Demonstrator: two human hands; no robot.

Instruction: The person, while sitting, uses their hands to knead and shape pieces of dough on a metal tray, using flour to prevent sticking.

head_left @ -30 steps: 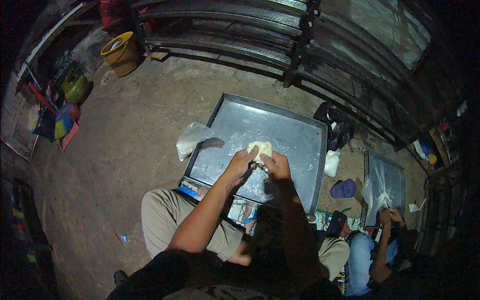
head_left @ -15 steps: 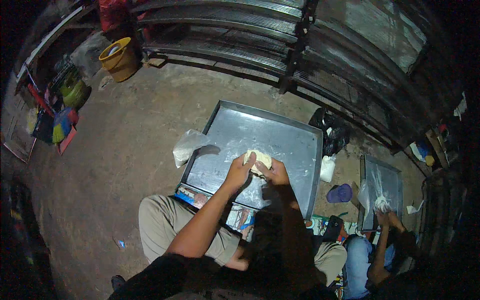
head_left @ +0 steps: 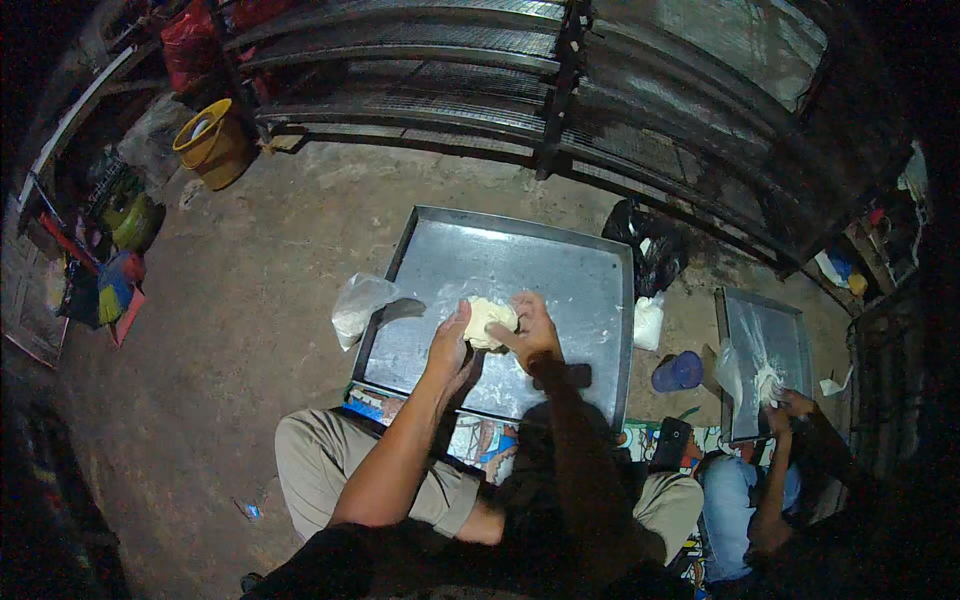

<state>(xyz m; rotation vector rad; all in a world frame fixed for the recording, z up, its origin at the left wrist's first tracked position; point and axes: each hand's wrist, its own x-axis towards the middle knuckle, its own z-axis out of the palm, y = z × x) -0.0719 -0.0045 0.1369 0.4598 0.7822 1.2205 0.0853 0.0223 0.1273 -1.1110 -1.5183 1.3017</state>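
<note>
A pale lump of dough [head_left: 488, 318] is held over a large square metal tray [head_left: 580, 280] dusted with flour. My left hand [head_left: 450, 338] is closed round the dough's left side, thumb along its edge. My right hand [head_left: 530, 330] grips the right side, thumb pressed on the top and fingers curved over the far edge. Whether the dough rests on the tray is unclear. A translucent bag of white contents [head_left: 355, 315] leans on the tray's left edge. Below the tray is a printed mat [head_left: 480, 440], partly hidden by my arms and legs.
At right, another person's hands [head_left: 785, 410] work white material on a second tray [head_left: 760, 315]. Nearby are a purple container [head_left: 677, 371], phone [head_left: 670, 445], white bag [head_left: 648, 322] and black bag [head_left: 655, 250]. A yellow bucket [head_left: 210, 150] stands before metal racks [head_left: 420, 95] at the back.
My hands have moved slightly apart around the dough, and my right fingers now reach farther over its far side. The whole view has shifted, with the surroundings appearing farther left.
</note>
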